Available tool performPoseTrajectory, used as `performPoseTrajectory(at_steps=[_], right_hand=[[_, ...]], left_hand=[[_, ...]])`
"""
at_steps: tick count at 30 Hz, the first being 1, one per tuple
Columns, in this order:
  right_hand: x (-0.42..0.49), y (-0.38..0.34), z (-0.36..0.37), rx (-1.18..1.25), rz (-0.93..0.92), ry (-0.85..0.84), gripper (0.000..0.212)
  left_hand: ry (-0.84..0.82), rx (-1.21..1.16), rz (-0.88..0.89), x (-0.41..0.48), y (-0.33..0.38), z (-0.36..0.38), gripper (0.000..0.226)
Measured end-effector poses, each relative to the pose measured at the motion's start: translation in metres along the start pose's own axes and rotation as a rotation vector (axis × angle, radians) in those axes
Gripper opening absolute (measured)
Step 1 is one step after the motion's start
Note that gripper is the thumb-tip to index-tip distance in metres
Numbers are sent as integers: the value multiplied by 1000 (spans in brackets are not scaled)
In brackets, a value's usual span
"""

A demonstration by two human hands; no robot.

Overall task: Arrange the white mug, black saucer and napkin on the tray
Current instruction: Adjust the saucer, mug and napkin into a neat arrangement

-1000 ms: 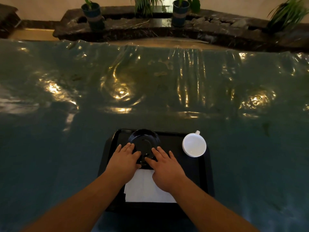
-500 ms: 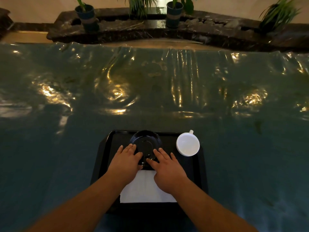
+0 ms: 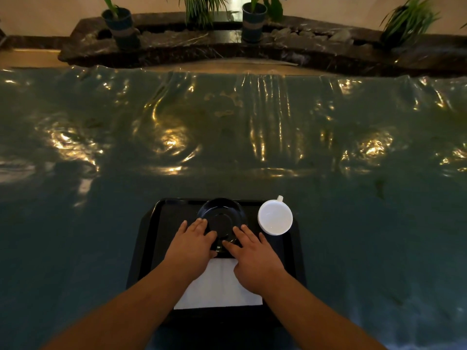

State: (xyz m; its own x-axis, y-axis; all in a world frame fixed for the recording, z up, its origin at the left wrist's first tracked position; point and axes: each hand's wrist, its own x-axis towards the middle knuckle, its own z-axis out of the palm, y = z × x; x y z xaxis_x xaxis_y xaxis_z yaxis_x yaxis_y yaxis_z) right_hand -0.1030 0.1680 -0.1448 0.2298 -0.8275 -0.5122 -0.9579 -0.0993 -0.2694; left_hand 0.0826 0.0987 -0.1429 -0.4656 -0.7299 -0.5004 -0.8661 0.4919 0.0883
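1. Now I see both hands flat, palms down, fingers spread, grasping nothing: left hand point(image 3: 190, 245) and right hand point(image 3: 255, 257) rest on the black saucer point(image 3: 222, 218) and the napkin point(image 3: 217, 286).
2. White mug point(image 3: 275, 218) stands at the black tray point(image 3: 149, 238) right rim, handle pointing away from me.
3. Napkin's long axis runs left-right along the tray's near edge.
4. Teal-covered bench point(image 3: 366, 236) lies open all round.

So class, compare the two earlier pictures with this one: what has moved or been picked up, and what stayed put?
Almost nothing changed. Only the camera view shifted slightly. Both hands stay flat: the left hand and right hand lie over the napkin, fingertips on the near rim of the black saucer. Nothing was picked up or let go. The white mug still stands at the back right of the tray.
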Motion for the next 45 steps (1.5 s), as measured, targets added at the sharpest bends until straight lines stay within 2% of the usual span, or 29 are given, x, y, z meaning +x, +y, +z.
performPoseTrajectory(at_steps=[15,26,30,32,35,37,40,43,45], right_hand=[[8,-16,-5,6,1,-39,66],[5,-25,-4,-1,49,-37,67],[9,-39,-11,64,94,-24,65],[5,-42,-18,171,85,108,66],[-12,-34,-24,266,78,536,47],[-26,-22,-25,343,224,738,35],[-41,11,-35,633,553,775,31],[-34,58,-45,856,742,596,39],[-25,78,-46,849,740,412,42]], left_hand=[[-10,-35,-36,-7,-16,-5,60],[3,-39,28,-10,-21,-2,59],[-49,-4,86,-10,-33,-9,65],[-46,8,114,-8,-38,-22,57],[123,31,138,-1,-34,-48,36],[187,-73,116,2,-24,-60,31],[112,-370,46,15,5,-70,25],[56,-664,-43,35,39,-72,30],[39,-758,-92,48,60,-71,44]])
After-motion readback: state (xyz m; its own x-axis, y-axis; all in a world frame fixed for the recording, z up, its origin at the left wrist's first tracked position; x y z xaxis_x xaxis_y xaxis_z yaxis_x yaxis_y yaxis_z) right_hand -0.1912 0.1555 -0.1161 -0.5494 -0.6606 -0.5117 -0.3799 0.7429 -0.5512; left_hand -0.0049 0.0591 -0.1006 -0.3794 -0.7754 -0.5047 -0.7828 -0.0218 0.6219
